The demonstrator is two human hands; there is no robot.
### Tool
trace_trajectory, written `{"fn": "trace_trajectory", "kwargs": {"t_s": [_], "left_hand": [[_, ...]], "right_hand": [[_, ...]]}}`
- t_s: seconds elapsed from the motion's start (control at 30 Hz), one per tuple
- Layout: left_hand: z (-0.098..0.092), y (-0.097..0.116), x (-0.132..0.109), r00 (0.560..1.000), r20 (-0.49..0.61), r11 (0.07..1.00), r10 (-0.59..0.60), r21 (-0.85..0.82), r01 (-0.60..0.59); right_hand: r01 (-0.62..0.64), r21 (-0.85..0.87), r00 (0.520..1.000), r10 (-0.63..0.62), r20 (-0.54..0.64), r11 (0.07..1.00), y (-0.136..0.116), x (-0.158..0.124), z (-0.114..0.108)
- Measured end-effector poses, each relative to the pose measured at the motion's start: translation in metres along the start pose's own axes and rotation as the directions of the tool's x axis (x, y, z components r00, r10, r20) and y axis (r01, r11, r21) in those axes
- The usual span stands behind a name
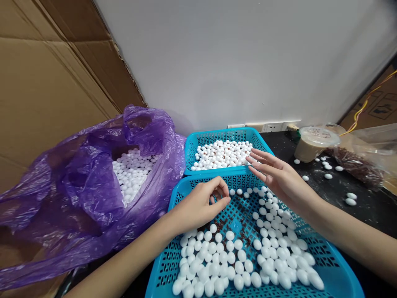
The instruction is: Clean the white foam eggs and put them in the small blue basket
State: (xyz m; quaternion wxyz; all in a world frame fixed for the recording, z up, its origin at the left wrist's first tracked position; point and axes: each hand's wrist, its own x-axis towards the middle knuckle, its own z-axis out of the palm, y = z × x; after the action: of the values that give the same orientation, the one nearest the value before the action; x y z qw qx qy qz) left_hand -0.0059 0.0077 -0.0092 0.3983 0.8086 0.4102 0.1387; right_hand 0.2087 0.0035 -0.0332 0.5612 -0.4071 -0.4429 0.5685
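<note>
A blue plastic basket [336,269] in front of me holds many white egg-shaped pellets [214,258], with dark reddish-brown bits [220,225] scattered on its floor. Over its left side is my left hand [214,198], fingers curled and thumb and fingertips close together; whatever they may hold is too hidden to make out. My right hand [279,174] hovers at the far right, its fingers stretched out, with nothing seen in it. Its fingertips reach over the near rim of a second blue basket [190,151], which contains more white pellets [223,153] dotted with brown bits.
A purple plastic bag [93,178] of white pellets lies open at left, beside cardboard [52,82]. On the black table [335,211] at right are a lidded drink cup [308,145], stray pellets and a clear bag of brown bits [359,165]. A power strip [273,127] runs along the wall.
</note>
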Motion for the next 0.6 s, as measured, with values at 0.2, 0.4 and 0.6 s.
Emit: {"fn": "trace_trajectory", "kwargs": {"t_s": [0.2, 0.4, 0.6], "left_hand": [[0.002, -0.001, -0.003, 0.998, 0.058, 0.953, -0.01, 0.302, -0.008], [0.004, -0.007, -0.003, 0.999, 0.028, 0.892, -0.036, 0.452, 0.019], [0.005, -0.012, -0.007, 0.997, 0.075, 0.866, -0.007, 0.5, -0.031]], "right_hand": [[0.019, -0.06, 0.999, -0.017, 0.041, 0.998, -0.005, -0.005, 0.005], [0.053, -0.196, 0.993, -0.031, 0.111, 0.979, -0.011, -0.007, 0.011], [0.073, -0.21, 0.991, -0.048, 0.122, 0.975, -0.01, -0.008, 0.011]]}}
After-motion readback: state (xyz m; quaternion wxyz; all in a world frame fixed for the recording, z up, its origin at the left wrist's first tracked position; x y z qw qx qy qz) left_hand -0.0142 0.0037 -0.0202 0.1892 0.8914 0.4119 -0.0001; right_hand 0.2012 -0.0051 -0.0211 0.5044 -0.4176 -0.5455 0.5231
